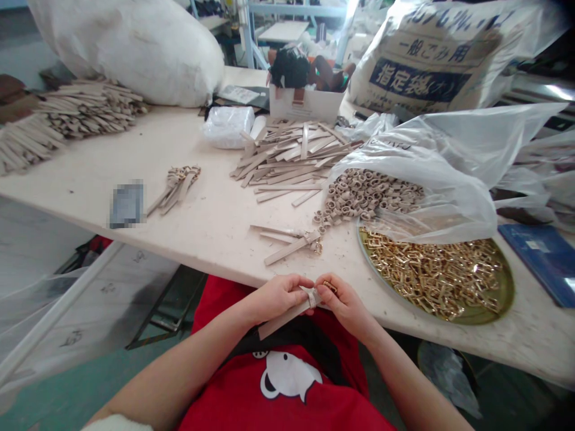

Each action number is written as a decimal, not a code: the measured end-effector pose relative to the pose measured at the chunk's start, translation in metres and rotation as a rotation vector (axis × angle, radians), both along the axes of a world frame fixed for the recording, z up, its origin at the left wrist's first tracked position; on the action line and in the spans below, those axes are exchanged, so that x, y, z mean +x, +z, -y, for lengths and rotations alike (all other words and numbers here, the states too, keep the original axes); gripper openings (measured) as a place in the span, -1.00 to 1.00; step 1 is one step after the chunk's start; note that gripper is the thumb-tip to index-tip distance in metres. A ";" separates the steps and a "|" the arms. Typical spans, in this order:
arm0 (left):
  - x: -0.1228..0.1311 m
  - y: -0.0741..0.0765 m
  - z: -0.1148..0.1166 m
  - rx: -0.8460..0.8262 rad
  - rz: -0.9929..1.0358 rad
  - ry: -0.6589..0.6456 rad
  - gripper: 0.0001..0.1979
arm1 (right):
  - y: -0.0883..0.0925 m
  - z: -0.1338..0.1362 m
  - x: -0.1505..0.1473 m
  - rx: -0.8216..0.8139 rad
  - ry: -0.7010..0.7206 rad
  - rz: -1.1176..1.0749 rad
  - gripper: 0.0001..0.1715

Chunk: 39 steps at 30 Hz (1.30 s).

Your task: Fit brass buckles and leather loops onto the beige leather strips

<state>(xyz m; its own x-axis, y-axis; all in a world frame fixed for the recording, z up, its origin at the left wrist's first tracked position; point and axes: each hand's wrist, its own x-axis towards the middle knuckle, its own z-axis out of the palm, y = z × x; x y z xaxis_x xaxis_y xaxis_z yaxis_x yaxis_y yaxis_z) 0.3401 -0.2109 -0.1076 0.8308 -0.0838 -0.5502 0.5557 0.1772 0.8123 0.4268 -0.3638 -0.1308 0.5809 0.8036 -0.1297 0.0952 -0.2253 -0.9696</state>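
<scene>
Partway along: a few pieces fitted, far more parts loose

At the far left of the pale, flat-topped worktop [220, 206] lies a large heap of flat, light-beige strips [92, 111]; whether any carry fittings is too small to tell. Nearer, beside a blurred grey-blue object [127, 205], rests a small bundle of beige strips with gold-coloured metal at one end [177, 187]; these look finished, by my judgement. In the middle is a broad pile of plain beige strips [291, 157], apparently untouched. In front of it, a few beige strips with loops and gold-coloured metal at their ends [291, 242] seem done too.

At the worktop's near edge, the left hand [285, 296] is clamped on a single flat beige strip [281, 321], held slanting in front of the body, with what looks like a small beige band [311, 297] around its upper end. The right hand [344, 305] pinches a small gold-coloured metal buckle [331, 287] just beside that end. This piece seems midway; whether buckle and strip are joined, I cannot tell.

Farther right, many small beige loops [359, 194] spill from under a translucent plastic bag [458, 170], and countless gold-coloured metal buckles [431, 275] fill a round olive tray [507, 299]. Most of the work appears left.
</scene>
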 end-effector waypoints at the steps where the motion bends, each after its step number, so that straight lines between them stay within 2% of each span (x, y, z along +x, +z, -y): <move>1: 0.000 0.000 0.001 -0.013 -0.005 0.010 -0.67 | 0.000 0.000 -0.001 0.001 -0.002 -0.001 -0.74; 3: 0.001 0.001 0.002 -0.022 -0.016 0.044 -0.68 | -0.003 0.000 -0.004 -0.003 -0.060 0.004 -0.75; 5: 0.001 0.003 0.001 0.017 -0.019 0.033 -0.73 | -0.007 -0.003 -0.007 -0.006 -0.190 0.019 -0.75; 7: 0.001 0.005 -0.002 0.085 -0.023 -0.055 -0.75 | -0.011 -0.007 -0.012 0.001 -0.321 0.039 -0.75; 10: 0.001 0.007 -0.006 0.170 -0.027 -0.144 -0.72 | -0.013 -0.011 -0.016 0.008 -0.395 0.060 -0.75; 14: 0.002 0.003 -0.002 0.166 -0.004 -0.063 -0.70 | -0.014 -0.010 -0.017 -0.009 -0.401 0.104 -0.76; 18: 0.002 -0.003 0.002 0.201 -0.003 -0.036 -0.66 | -0.016 -0.005 -0.013 -0.033 -0.335 0.131 -0.75; 21: 0.001 -0.002 0.000 0.191 -0.002 -0.087 -0.66 | -0.016 -0.003 -0.011 -0.030 -0.265 0.116 -0.76; 24: 0.000 0.002 -0.005 0.213 -0.007 -0.141 -0.68 | -0.012 -0.002 -0.010 -0.052 -0.220 0.205 -0.77; 31: 0.000 0.012 -0.004 0.422 0.027 -0.251 -0.68 | -0.004 0.000 -0.004 -0.111 0.015 0.481 -0.85; 33: 0.001 0.014 -0.003 0.454 0.033 -0.241 -0.70 | -0.004 0.000 -0.004 -0.107 -0.009 0.464 -0.85; 37: 0.002 0.016 -0.002 0.389 0.061 -0.233 -0.78 | -0.004 -0.004 -0.011 -0.092 -0.236 0.338 -0.80; 39: 0.002 0.015 -0.003 0.359 0.058 -0.234 -0.80 | -0.006 -0.005 -0.015 -0.086 -0.296 0.326 -0.79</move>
<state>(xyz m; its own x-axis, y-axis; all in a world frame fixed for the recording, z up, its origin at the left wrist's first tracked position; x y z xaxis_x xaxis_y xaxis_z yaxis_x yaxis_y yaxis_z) 0.3424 -0.2075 -0.0930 0.8428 -0.0855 -0.5313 0.4986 -0.2477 0.8307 0.4115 -0.3584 -0.1364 0.8055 0.5912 0.0391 0.3119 -0.3670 -0.8764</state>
